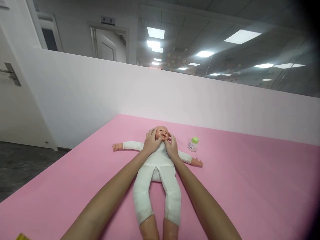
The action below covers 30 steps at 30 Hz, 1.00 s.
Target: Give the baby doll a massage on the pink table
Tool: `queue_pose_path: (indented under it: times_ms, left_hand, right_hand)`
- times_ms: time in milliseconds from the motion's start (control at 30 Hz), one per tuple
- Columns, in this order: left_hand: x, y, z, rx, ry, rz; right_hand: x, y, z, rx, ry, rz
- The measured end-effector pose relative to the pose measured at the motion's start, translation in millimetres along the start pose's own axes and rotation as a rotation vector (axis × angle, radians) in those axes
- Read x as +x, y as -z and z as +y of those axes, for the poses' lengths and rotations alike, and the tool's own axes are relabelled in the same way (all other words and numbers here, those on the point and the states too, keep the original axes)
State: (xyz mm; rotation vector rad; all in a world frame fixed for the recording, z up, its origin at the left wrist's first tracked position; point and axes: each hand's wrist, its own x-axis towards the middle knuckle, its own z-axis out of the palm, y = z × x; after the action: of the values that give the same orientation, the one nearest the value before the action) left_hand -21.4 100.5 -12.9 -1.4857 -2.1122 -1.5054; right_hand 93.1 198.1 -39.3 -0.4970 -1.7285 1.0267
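Your one head camera looks forward and down along your arms, close over the mat [250, 186] (wall [175, 96] beyond).
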Motion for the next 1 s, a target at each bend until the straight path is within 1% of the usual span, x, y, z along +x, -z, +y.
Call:
queue_pose_path:
  times_ms: [667,1000]
  left_hand:
    - [-0.1,-0.1,0.7,-0.005,0.003,0.005]
    - [0.6,-0.1,-0.5,-0.004,0.004,-0.008]
  right_hand:
    - [0.7,-0.6,2.5,-0.012,-0.002,0.013]
    - [-0.7,0.4,-1.4,0.006,-0.010,0.013]
